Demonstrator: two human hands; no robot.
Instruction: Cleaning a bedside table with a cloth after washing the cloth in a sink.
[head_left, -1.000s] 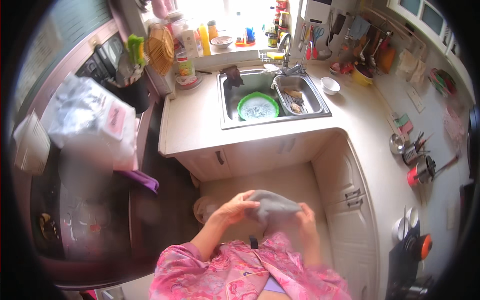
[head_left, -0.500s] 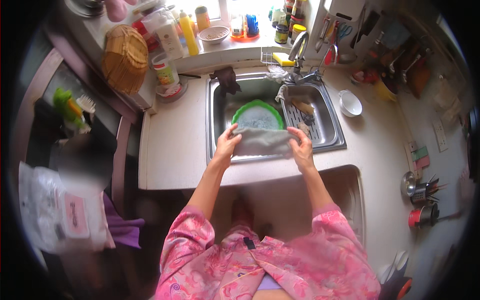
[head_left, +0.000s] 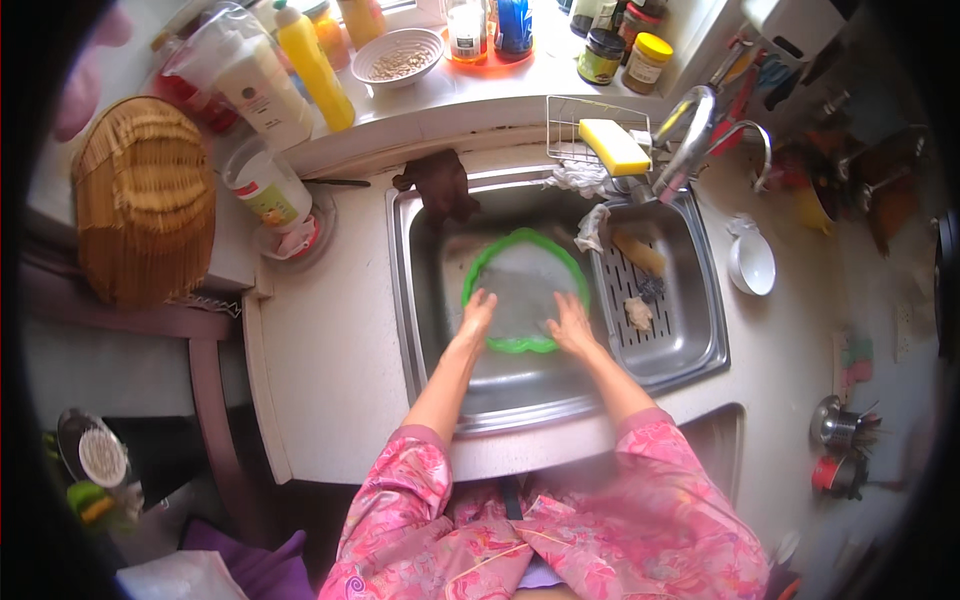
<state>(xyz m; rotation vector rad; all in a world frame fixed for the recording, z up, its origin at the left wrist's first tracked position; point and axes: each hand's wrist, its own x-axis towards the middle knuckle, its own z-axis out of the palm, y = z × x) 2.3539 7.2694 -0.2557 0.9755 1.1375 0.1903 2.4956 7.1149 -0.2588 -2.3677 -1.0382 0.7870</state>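
Note:
A round basin with a scalloped green rim (head_left: 530, 236) stands in the large sink bowl, with cloudy, sudsy water inside. Between my two hands a grey cloth (head_left: 520, 305) lies spread low in the basin, its outline blurring into the water. My left hand (head_left: 478, 316) reaches over the rim's near left side, fingers closed at the cloth's edge. At the near right side, my right hand (head_left: 571, 326) has its fingers bent around the other edge. The fingertips are partly hard to make out.
A dark brown cloth (head_left: 440, 185) hangs over the sink's back left edge. The side drainer (head_left: 665, 345) holds small crumpled pieces. Behind stand the faucet (head_left: 690, 140) and a wire rack with a yellow sponge (head_left: 614, 147). To the right sits a white bowl (head_left: 751, 264).
Both hands have gone down and forward, taking the grey cloth from above the sink's front into the green-rimmed basin. The view has moved closer to the sink.

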